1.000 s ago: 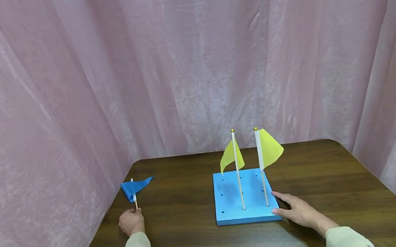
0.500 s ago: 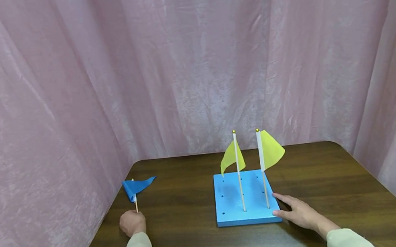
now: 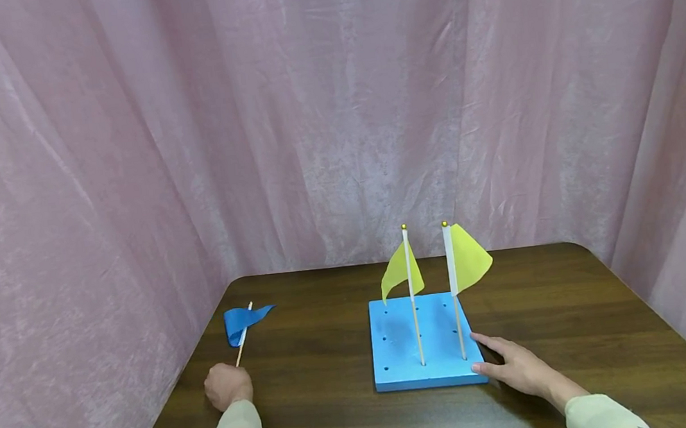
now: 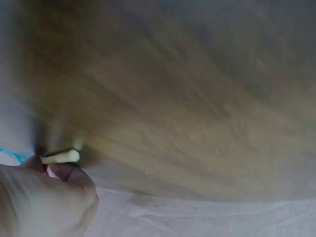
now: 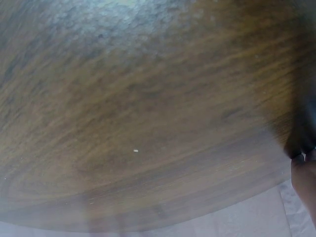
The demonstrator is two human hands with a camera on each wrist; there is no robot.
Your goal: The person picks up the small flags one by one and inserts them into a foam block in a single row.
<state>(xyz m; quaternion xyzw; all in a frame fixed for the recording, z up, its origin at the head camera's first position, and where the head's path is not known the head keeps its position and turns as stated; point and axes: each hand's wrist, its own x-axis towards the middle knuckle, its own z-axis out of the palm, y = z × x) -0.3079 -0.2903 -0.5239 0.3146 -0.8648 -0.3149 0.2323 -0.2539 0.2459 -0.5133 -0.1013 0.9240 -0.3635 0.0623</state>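
Observation:
On the left of the table, my left hand (image 3: 228, 385) pinches the stick of a small blue flag (image 3: 242, 323), which leans up and to the right. In the left wrist view the blunt end of the wooden stick (image 4: 63, 157) pokes out past the fingers. My right hand (image 3: 518, 365) lies with its fingers spread at the right edge of a light blue board (image 3: 404, 347) with holes. Two yellow flags stand upright in the board's front row, one in the middle hole (image 3: 423, 363), the other, a yellow flag (image 3: 469, 260), at the right.
The brown wooden table (image 3: 323, 383) has rounded far corners. Pink curtains (image 3: 333, 117) hang behind it and along both sides. The two upright sticks rise well above the board. A tiny pale speck (image 5: 136, 150) lies on the wood in the right wrist view.
The blue flag has tilted from nearly upright to leaning right, its top shifting rightward. My right hand, the board and the yellow flags have stayed in place.

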